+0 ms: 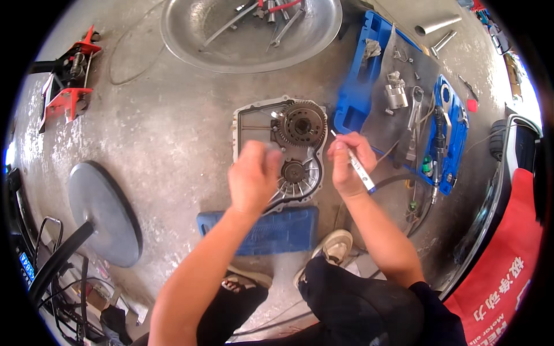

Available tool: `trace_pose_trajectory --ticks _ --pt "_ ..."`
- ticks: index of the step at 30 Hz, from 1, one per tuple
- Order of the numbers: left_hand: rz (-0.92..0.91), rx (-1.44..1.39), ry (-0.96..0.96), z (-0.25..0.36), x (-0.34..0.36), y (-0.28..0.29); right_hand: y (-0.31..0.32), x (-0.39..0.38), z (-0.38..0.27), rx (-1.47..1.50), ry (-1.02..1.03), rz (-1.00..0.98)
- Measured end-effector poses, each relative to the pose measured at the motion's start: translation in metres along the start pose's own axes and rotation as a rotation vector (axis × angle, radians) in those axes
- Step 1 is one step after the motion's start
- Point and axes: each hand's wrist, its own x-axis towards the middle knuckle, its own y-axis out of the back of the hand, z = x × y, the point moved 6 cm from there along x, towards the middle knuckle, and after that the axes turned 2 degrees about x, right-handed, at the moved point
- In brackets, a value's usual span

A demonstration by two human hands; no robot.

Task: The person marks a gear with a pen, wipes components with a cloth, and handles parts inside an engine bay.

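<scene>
In my right hand [352, 155] is a slim white marker pen [359, 170] with a blue end, pinched between thumb and fingers. Its thin tip points up and left, near the right rim of an open metal gear housing [238, 124]. My left hand [254, 176] is over the housing's left side, blurred, with its fingers curled in. Whatever it may hold is hidden. Inside the housing lie a large toothed gear [302, 124] at the top and a smaller gear [294, 171] below it. Part of the lower left housing is covered by my left hand.
Below the housing lies a blue plastic case [283, 232], by my shoes. A metal basin [248, 64] with tools is beyond it. To the right are an open blue toolbox [353, 95] and a blue ratchet tray [453, 170]. A round black stand base [101, 213] is at left.
</scene>
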Motion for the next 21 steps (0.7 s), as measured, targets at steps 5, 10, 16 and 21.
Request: trace_pose_trajectory --ticks 5,10,16,21 --pt "-0.025 0.059 -0.409 0.003 -0.032 -0.048 -0.015 -0.021 0.028 -0.004 0.008 0.003" --pt "-0.066 0.178 -0.413 0.018 -0.035 -0.061 -0.01 -0.024 0.029 -0.036 0.101 -0.006" --pt "-0.031 0.23 -0.352 0.009 -0.033 -0.062 -0.022 -0.026 0.028 -0.133 0.261 -0.077" --pt "0.007 0.298 -0.398 0.007 -0.033 -0.065 -0.022 -0.023 0.027 -0.223 0.298 -0.126"
